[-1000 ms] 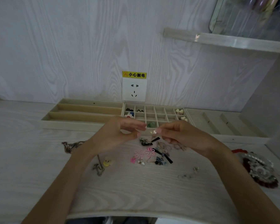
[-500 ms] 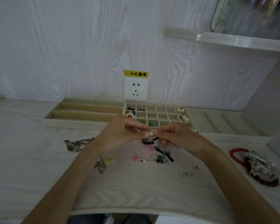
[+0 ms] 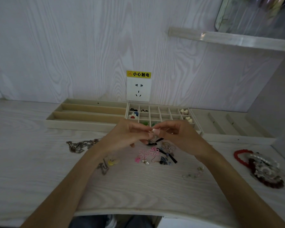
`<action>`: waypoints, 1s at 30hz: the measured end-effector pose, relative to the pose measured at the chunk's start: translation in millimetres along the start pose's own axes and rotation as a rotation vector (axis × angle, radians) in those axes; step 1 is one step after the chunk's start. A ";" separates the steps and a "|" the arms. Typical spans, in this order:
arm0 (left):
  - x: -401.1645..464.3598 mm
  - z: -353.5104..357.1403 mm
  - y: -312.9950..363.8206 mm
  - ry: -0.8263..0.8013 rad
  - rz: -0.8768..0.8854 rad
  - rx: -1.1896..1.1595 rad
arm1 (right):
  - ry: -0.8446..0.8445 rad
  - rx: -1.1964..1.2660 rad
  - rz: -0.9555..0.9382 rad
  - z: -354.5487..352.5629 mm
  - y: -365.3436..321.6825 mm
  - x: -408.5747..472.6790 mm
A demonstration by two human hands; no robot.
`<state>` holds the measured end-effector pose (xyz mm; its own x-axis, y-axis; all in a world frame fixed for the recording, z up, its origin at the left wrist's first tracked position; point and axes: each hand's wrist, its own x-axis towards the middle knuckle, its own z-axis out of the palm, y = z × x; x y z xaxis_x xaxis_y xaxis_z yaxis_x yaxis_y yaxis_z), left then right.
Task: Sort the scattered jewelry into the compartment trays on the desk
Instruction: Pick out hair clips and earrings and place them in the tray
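My left hand (image 3: 127, 136) and my right hand (image 3: 179, 137) meet fingertip to fingertip above the desk, both pinching one tiny pale earring (image 3: 152, 131). Below them lies a scatter of small jewelry (image 3: 155, 155): pink knot pieces, black bows, blue bits. Behind stand three cream trays: a long-slot tray (image 3: 82, 125), a small-cell grid tray (image 3: 163, 108) holding a few earrings, and a slanted-divider tray (image 3: 237, 139).
A metal chain (image 3: 80, 145) lies left of the hands, a yellow charm with a chain (image 3: 108, 163) nearer me. A clear bead strand (image 3: 194, 173) and red and pearl bracelets (image 3: 260, 167) sit right. A wall socket (image 3: 138, 88) and a shelf (image 3: 229, 38) are behind.
The two hands have drawn closer together, and the small piece between their fingertips now looks shorter and more hidden. My head has tilted slightly, shifting the view.
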<state>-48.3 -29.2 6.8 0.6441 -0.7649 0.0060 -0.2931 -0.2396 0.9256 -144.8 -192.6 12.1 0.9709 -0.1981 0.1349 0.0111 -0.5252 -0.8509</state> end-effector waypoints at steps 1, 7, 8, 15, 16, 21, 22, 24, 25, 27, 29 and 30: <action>-0.5 -1.1 1.7 0.000 -0.033 -0.029 | 0.014 -0.018 -0.033 0.5 -0.5 0.0; -0.1 -5.0 5.1 0.028 -0.221 -0.349 | 0.158 -0.052 -0.143 5.0 2.6 0.3; 0.3 -5.5 3.6 0.036 -0.224 -0.328 | 0.167 -0.049 -0.148 4.8 3.8 0.5; 0.3 -2.4 1.3 0.036 -0.223 -0.304 | 0.148 0.087 -0.144 4.4 4.0 -0.9; 0.3 -2.0 1.5 0.043 -0.219 -0.318 | 0.144 0.099 -0.139 4.4 3.8 -0.8; 3.1 2.2 3.5 0.099 -0.209 -0.307 | 0.114 0.214 -0.114 4.3 0.0 -3.9; 3.8 2.6 4.2 0.091 -0.201 -0.320 | 0.116 0.237 -0.102 3.3 -0.8 -4.8; 4.0 2.4 5.4 0.051 -0.173 -0.354 | 0.130 0.293 -0.055 0.7 -2.6 -5.3; 3.9 2.0 6.3 0.035 -0.161 -0.350 | 0.137 0.314 -0.032 -0.5 -3.2 -4.7; 5.1 1.0 9.1 0.036 -0.135 -0.289 | 0.149 0.338 0.005 -2.8 -4.6 -2.6; 10.1 -2.0 14.5 0.075 -0.078 -0.213 | 0.153 0.353 0.028 -7.7 -7.6 2.3; 14.9 -4.9 18.5 0.092 -0.042 -0.176 | 0.145 0.353 0.039 -12.2 -9.4 6.6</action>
<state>-40.7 -42.1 25.8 0.7176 -0.6964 -0.0065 -0.1418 -0.1553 0.9776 -141.4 -199.1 27.2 0.9287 -0.3401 0.1478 0.0810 -0.2031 -0.9758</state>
